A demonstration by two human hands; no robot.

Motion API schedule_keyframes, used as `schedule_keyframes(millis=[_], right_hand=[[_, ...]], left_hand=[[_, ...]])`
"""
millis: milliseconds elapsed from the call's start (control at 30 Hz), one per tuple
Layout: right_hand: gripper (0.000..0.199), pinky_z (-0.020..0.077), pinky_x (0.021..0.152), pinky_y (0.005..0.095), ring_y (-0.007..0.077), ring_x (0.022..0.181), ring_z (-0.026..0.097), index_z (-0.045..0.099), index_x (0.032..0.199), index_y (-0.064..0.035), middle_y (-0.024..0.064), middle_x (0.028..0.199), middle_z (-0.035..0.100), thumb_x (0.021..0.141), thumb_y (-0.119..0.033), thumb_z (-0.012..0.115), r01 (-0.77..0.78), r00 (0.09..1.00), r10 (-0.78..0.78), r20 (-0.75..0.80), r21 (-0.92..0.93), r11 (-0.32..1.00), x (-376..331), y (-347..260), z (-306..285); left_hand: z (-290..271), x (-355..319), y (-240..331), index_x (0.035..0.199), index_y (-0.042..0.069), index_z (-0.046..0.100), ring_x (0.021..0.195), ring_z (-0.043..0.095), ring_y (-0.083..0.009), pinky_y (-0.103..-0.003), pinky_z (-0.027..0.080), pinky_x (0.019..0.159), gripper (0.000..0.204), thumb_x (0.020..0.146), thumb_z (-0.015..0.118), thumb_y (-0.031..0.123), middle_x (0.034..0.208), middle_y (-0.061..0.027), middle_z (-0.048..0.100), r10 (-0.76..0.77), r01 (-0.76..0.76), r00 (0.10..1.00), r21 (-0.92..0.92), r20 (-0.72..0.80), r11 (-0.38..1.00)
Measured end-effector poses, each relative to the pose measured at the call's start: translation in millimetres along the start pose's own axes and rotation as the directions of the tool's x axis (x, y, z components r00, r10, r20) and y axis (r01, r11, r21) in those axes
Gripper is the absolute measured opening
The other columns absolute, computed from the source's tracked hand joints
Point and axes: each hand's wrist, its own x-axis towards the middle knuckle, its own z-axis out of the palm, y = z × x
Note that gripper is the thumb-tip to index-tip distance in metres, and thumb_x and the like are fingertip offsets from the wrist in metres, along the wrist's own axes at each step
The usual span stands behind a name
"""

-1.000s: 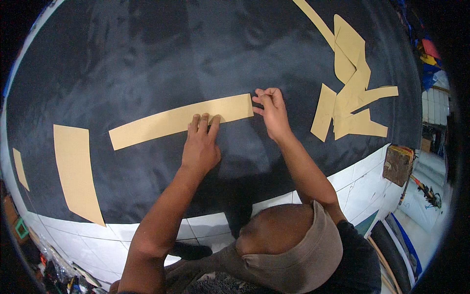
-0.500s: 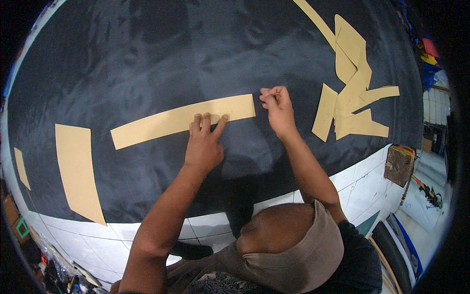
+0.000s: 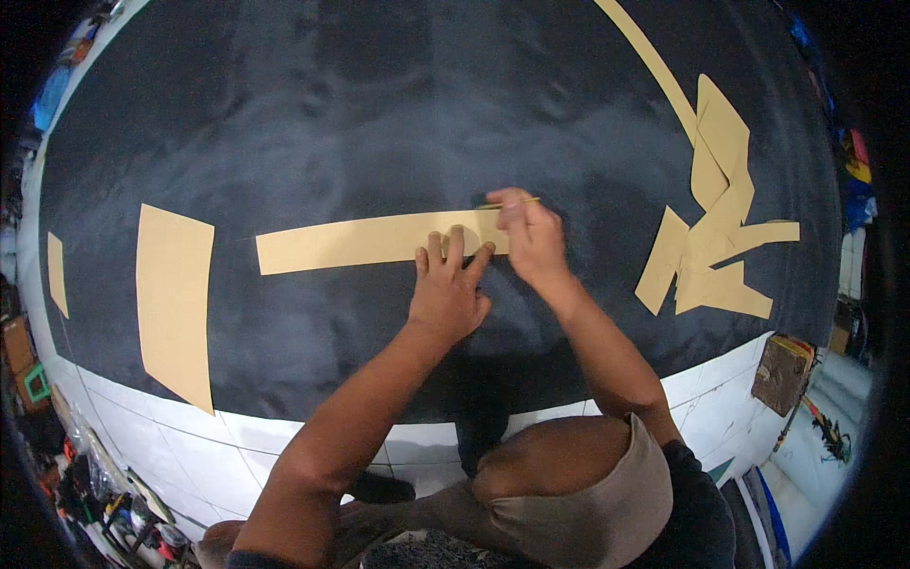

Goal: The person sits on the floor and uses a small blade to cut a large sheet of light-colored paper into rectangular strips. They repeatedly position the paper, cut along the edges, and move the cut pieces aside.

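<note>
On black sheet [image 3: 379,123], hands [image 3: 450,294] press tan strip [image 3: 351,242].

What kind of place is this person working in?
Probably a workshop, maybe for cutting fabric or leather: a big dark sheet covered with tan paper patterns, and tools cluttering the tiled floor.

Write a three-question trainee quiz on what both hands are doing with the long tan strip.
1. True or false: the left hand presses its fingers on the long tan strip.
2. The right hand pinches which? A) a thin stick-like tool B) a roller C) a brush
3. What colour is the sheet under the strip?

Key: 1 true; 2 A; 3 black.
</note>
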Motion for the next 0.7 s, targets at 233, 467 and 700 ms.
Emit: schedule_keyframes(millis=[233,467,700], right_hand=[[0.03,0.0523,0.096,0.0398,0.0326,0.109,0.07,0.07,0.118,0.0004,0.0174,0.116,0.073,0.103,-0.02,0.054,0.171,0.95,-0.166,0.265,0.002,0.985,18.5,-7.3,38.2],[0.03,0.0519,0.098,0.0419,0.034,0.111,0.069,0.07,0.119,-0.0003,0.0172,0.117,0.073,0.103,-0.019,0.054,0.164,0.954,-0.14,0.265,-0.072,0.984,20.2,-3.0,45.7],[0.028,0.0517,0.097,0.045,0.0368,0.11,0.067,0.071,0.116,-0.0036,0.0164,0.116,0.072,0.101,-0.02,0.054,0.309,0.923,-0.277,0.266,-0.084,0.947,23.4,-0.1,50.8]], left_hand=[[4.8,-3.9,-4.5,0.153,0.016,0.043,0.15,0.016,-0.0557,-0.07,0.021,0.118,0.082,0.079,0.072,0.036,0.16,-0.0303,0.025,-0.026,0.029,0.997,-0.039,0.074,0.999],[-0.6,0.2,-0.8,0.155,0.014,0.041,0.15,0.015,-0.0559,-0.07,0.022,0.118,0.085,0.079,0.072,0.036,0.161,-0.0301,0.023,-0.031,0.034,0.992,-0.021,0.126,0.999],[-0.3,-0.2,0.2,0.155,0.014,0.04,0.15,0.015,-0.0562,-0.071,0.023,0.117,0.087,0.078,0.074,0.037,0.161,-0.03,0.023,-0.032,0.035,0.993,-0.025,0.115,0.999]])
